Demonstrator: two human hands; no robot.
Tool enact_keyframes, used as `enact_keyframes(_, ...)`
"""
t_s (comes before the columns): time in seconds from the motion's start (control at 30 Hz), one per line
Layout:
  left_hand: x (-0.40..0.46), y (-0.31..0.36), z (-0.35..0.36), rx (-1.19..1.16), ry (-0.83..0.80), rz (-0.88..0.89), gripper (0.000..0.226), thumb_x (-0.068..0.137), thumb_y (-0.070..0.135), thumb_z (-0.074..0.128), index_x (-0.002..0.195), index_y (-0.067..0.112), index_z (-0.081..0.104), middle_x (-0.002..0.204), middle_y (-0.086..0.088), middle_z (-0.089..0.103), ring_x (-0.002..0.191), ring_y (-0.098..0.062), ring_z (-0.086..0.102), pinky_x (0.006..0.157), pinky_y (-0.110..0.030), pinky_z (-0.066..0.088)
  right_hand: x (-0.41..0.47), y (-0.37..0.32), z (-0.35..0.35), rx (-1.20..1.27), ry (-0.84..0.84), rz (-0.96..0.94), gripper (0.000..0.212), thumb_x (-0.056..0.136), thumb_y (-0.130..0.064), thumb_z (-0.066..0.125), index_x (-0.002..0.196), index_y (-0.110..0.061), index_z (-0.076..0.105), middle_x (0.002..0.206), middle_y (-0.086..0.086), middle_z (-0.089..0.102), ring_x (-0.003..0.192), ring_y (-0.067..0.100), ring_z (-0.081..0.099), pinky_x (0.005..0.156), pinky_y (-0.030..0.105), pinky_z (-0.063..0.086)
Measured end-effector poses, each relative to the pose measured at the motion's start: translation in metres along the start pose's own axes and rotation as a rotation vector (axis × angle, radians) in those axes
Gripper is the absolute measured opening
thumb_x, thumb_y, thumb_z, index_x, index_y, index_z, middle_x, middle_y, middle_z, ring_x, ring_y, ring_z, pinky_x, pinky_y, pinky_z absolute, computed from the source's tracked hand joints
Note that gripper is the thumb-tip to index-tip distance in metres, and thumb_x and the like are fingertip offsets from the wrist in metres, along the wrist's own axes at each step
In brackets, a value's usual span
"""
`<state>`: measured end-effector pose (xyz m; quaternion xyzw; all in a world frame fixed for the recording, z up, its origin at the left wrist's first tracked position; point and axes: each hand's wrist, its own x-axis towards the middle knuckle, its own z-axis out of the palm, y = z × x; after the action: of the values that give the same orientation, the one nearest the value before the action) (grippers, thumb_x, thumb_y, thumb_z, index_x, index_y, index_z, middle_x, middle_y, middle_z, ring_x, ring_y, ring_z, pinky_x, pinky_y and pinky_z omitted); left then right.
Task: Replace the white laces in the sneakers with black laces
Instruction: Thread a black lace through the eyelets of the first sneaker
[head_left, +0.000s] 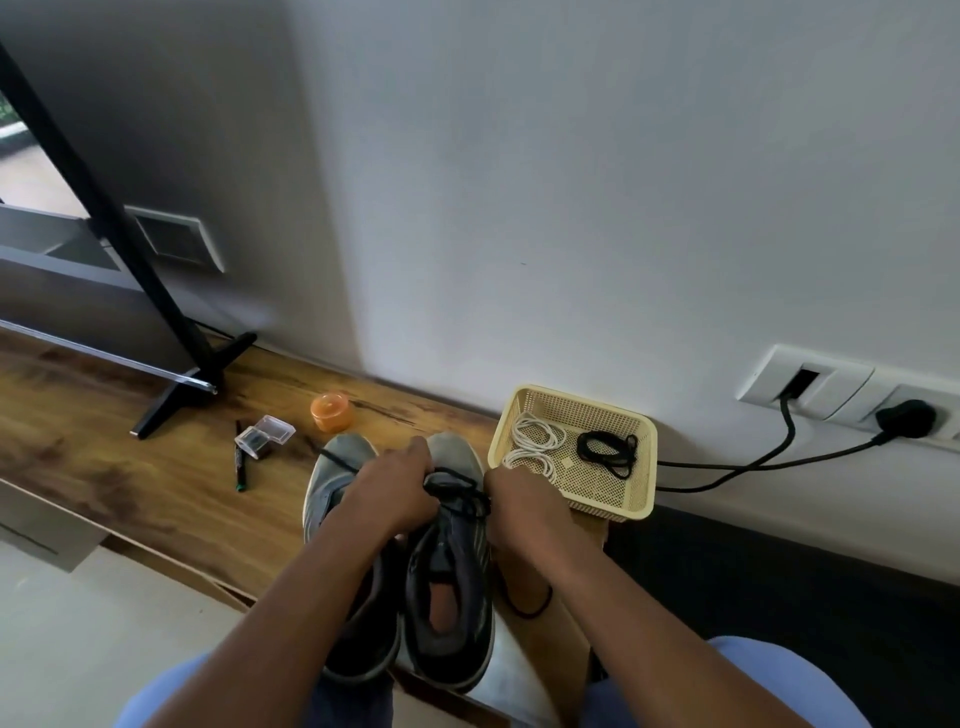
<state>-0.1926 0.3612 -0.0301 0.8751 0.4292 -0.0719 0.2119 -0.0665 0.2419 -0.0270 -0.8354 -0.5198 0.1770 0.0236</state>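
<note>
Two grey sneakers stand side by side on the wooden shelf, toes toward the wall: the left sneaker (340, 478) and the right sneaker (452, 577). A black lace (457, 491) is threaded across the right sneaker's eyelets. My left hand (395, 491) lies over the sneakers and pinches the lace. My right hand (519, 506) grips the lace's other end at the sneaker's right side. A loose black end (337, 462) trails over the left sneaker. White laces (535, 444) and a coiled black lace (610, 452) lie in the cream basket (608, 506).
An orange round container (332, 413), a clear plastic case (262, 436) and a pen (241, 467) lie on the wooden shelf (130, 467). A TV stand leg (176, 387) rests at left. Black cables (753, 465) run from wall sockets (852, 400) at right.
</note>
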Motion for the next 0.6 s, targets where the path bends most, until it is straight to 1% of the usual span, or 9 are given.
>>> enact_keyframes(0.07,0.000,-0.003,-0.005,-0.071,0.011,-0.013,0.021,0.087,0.019,0.069,0.102,0.028,0.058,0.091,0.007,0.063,0.087,-0.016,0.065,0.073,-0.031,0.055,-0.002,-0.001,0.005,0.012,0.029,0.002,0.023,0.096,-0.013,0.058,0.117,-0.007,0.065,0.114,0.015,0.067,0.108,0.036,0.066,0.082,0.042,0.054)
enact_keyframes(0.13,-0.001,-0.012,-0.018,-0.139,0.115,-0.051,0.014,0.085,0.018,0.072,0.085,0.030,0.067,0.080,0.012,0.064,0.084,-0.014,0.067,0.064,-0.025,0.047,-0.002,0.001,0.006,0.027,0.052,0.028,0.021,0.096,-0.016,0.059,0.115,-0.010,0.067,0.112,0.013,0.068,0.107,0.035,0.068,0.082,0.042,0.057)
enact_keyframes(0.17,-0.001,-0.020,-0.026,-0.178,0.195,-0.078,0.016,0.084,0.018,0.074,0.077,0.030,0.068,0.078,0.011,0.066,0.083,-0.015,0.068,0.064,-0.025,0.044,-0.001,0.004,0.004,0.031,0.051,0.051,0.020,0.096,-0.016,0.060,0.114,-0.011,0.067,0.110,0.012,0.068,0.106,0.035,0.068,0.081,0.040,0.056)
enact_keyframes(0.23,-0.004,-0.040,-0.044,-0.246,0.346,-0.162,0.020,0.084,0.014,0.075,0.072,0.029,0.068,0.080,0.004,0.070,0.080,-0.018,0.065,0.063,-0.026,0.039,-0.002,0.011,-0.005,0.035,0.029,0.100,0.016,0.093,-0.014,0.061,0.109,-0.012,0.067,0.107,0.010,0.069,0.103,0.033,0.069,0.076,0.037,0.054)
enact_keyframes(0.33,-0.014,-0.074,-0.061,-0.238,0.480,-0.322,0.011,0.079,0.014,0.073,0.071,0.020,0.068,0.072,-0.003,0.071,0.077,-0.027,0.066,0.067,-0.031,0.044,-0.007,0.023,-0.018,-0.009,-0.037,0.148,0.013,0.090,-0.008,0.062,0.101,-0.015,0.064,0.102,0.008,0.071,0.096,0.030,0.071,0.070,0.034,0.054)
enact_keyframes(0.37,-0.016,-0.083,-0.064,-0.216,0.492,-0.359,0.008,0.079,0.016,0.072,0.072,0.017,0.070,0.069,-0.006,0.070,0.077,-0.031,0.067,0.069,-0.033,0.046,-0.010,0.026,-0.021,-0.039,-0.066,0.161,0.017,0.090,-0.007,0.062,0.105,-0.014,0.064,0.103,0.008,0.069,0.097,0.030,0.070,0.069,0.034,0.053)
enact_keyframes(0.43,-0.020,-0.092,-0.064,-0.172,0.477,-0.432,0.013,0.083,0.017,0.068,0.070,0.013,0.068,0.068,-0.008,0.065,0.078,-0.033,0.064,0.071,-0.035,0.045,-0.013,0.031,-0.023,-0.096,-0.131,0.188,0.026,0.090,-0.006,0.063,0.115,-0.012,0.064,0.105,0.008,0.066,0.103,0.029,0.068,0.071,0.035,0.051)
enact_keyframes(0.53,-0.020,-0.095,-0.063,-0.141,0.433,-0.485,0.022,0.087,0.019,0.068,0.067,0.018,0.060,0.074,-0.005,0.055,0.083,-0.032,0.056,0.075,-0.034,0.040,-0.013,0.035,-0.020,-0.160,-0.229,0.190,0.029,0.090,-0.009,0.065,0.118,-0.011,0.065,0.089,0.003,0.055,0.107,0.029,0.065,0.076,0.035,0.050)
enact_keyframes(0.6,-0.020,-0.091,-0.063,-0.122,0.401,-0.414,0.008,0.084,0.025,0.074,0.078,0.022,0.069,0.087,-0.005,0.066,0.091,-0.032,0.061,0.076,-0.033,0.042,-0.013,0.032,-0.017,-0.174,-0.241,0.164,0.027,0.090,-0.014,0.067,0.117,-0.012,0.066,0.088,0.003,0.054,0.106,0.029,0.066,0.078,0.036,0.051)
